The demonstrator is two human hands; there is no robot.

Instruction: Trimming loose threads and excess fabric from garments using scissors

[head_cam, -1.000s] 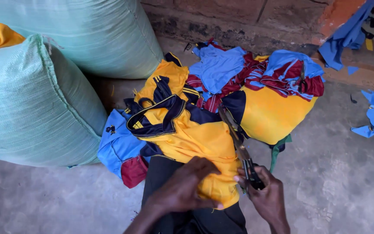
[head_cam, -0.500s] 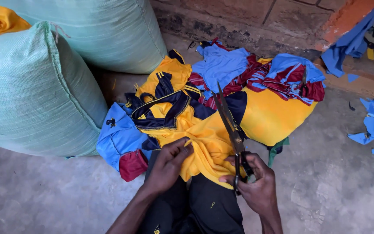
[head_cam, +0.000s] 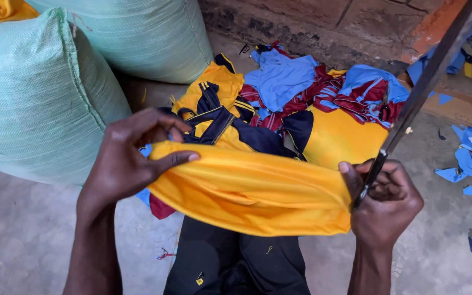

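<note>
I hold a yellow garment (head_cam: 252,191) stretched wide between both hands, raised close to the camera. My left hand (head_cam: 129,155) pinches its left edge between thumb and fingers. My right hand (head_cam: 383,202) grips the right edge together with a pair of large dark scissors (head_cam: 422,87), whose long blades point up and to the right. Below the cloth lie my dark trousers (head_cam: 236,262).
A pile of yellow, navy, blue and maroon clothes (head_cam: 301,98) lies on the concrete floor ahead. Two big green woven sacks (head_cam: 34,104) stand at the left. Blue cloth scraps (head_cam: 471,158) lie at the right by a brick wall (head_cam: 323,22).
Both hands have lifted the yellow garment off the lap and spread it apart. The scissors have swung up so the blades point to the upper right.
</note>
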